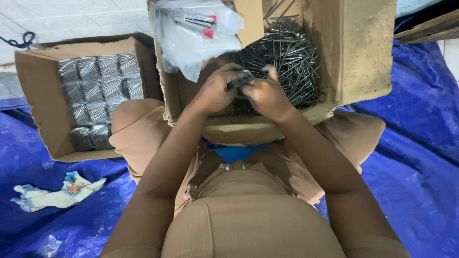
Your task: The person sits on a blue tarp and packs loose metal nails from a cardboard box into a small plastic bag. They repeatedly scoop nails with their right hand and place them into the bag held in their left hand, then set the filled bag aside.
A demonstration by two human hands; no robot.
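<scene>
Both hands meet over the big cardboard box (pixel 363 52) of loose nails (pixel 287 52), left hand (pixel 215 91) & right hand (pixel 267 95) curled shut round a small nail bundle (pixel 240 80), prob. squaring it up, packed box (pixel 33 95) nearby.

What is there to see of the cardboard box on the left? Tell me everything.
The open brown cardboard box sits on the blue plastic tarp, to the left of the person's knee, flaps up and its edges worn. Inside, shiny clear-wrapped packets of grey nails lie in tidy rows, filling most of it. Neither hand touches it; both are at the larger box of loose nails. A crumpled white cloth glove lies in front of it.
</scene>
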